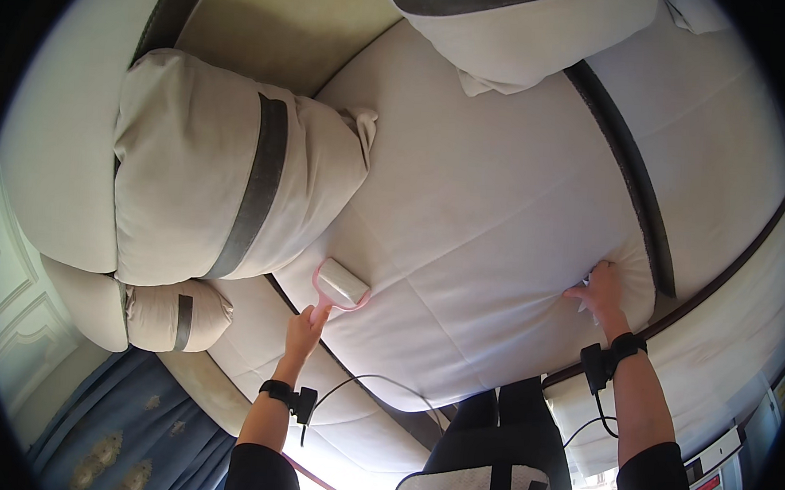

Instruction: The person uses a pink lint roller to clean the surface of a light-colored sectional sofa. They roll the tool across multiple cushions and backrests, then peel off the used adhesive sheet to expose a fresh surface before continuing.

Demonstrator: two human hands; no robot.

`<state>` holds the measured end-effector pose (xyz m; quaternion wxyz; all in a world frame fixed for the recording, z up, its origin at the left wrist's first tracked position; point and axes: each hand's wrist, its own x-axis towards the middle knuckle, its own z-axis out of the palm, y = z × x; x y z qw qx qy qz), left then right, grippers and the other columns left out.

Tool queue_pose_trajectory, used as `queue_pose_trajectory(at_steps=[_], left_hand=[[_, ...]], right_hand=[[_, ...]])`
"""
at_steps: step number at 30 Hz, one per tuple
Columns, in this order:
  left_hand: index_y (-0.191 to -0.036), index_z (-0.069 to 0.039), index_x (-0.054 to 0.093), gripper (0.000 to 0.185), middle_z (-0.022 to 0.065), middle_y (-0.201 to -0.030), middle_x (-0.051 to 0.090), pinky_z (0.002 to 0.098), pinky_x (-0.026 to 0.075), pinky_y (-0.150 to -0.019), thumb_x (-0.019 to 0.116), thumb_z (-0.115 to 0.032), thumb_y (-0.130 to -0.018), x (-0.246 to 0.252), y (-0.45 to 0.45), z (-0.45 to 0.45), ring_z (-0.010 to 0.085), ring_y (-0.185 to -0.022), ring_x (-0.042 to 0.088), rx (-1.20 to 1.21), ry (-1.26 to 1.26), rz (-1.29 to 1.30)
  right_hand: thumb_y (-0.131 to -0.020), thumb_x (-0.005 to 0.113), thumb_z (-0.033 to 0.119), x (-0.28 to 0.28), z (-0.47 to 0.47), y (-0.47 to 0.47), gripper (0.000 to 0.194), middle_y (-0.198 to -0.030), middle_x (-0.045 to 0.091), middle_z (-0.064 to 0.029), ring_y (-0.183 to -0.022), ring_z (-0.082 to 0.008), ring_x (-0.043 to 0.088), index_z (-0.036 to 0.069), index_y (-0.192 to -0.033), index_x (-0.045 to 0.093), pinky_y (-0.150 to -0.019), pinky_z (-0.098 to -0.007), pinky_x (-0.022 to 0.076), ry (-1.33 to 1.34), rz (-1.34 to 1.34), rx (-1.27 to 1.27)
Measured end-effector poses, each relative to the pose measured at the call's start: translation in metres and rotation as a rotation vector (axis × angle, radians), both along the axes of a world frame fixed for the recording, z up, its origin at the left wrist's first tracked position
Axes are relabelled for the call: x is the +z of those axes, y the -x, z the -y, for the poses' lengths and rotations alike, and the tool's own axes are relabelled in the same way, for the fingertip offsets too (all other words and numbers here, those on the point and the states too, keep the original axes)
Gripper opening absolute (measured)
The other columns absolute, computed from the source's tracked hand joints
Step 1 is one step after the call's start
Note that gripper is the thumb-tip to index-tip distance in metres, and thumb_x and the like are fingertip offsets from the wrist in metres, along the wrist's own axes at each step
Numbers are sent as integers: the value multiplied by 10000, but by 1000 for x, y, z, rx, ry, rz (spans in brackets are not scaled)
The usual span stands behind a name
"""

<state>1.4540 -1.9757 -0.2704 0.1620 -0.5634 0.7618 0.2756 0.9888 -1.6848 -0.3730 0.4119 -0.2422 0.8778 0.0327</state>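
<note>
My left hand [306, 335] grips the pink handle of a lint roller [342, 284], whose white roll rests on a beige sofa seat cushion [487, 217]. Over at the right, my right hand [602, 292] clutches the cushion's fabric near its edge, pulling creases into it; a bit of white material shows by the fingers, too small to make out. A large beige pillow with a dark stripe [190, 174] leans beyond the roller, to the upper left.
Another striped pillow [529, 46] lies at the top, and a smaller one [156, 316] at the left. Dark trim [626, 164] crosses the sofa at the right. Blue curtains [137, 424] hang at the lower left. Black cables run from the bands on both wrists.
</note>
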Motion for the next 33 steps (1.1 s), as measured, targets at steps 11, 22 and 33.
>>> queue_pose_trajectory(at_steps=[11,22,33], left_hand=[[-902,-90,625,326,178,-752,617,473,451,-587,466,-373,-936,-103,333,47,387,-637,578,-237,196,-364],[-792,31,594,476,230,-548,522,441,406,-457,585,-439,-867,-25,101,1,409,-518,546,-208,-34,-114],[-931,-87,669,563,231,-845,626,465,461,-691,413,-586,-884,-104,519,19,395,-798,594,-681,-24,-353]], right_hand=[[-447,888,357,1,0,4,758,-1045,561,-191,-993,-329,566,-4,-1011,534,-831,-374,483,-36,0,9],[-454,893,284,3,7,-2,749,-1114,517,-191,-940,-335,601,-13,-1030,516,-798,-374,507,-53,-4,-81],[-444,900,245,0,4,0,740,-1109,502,-216,-937,-342,604,-33,-1013,517,-787,-377,511,-57,6,-62]])
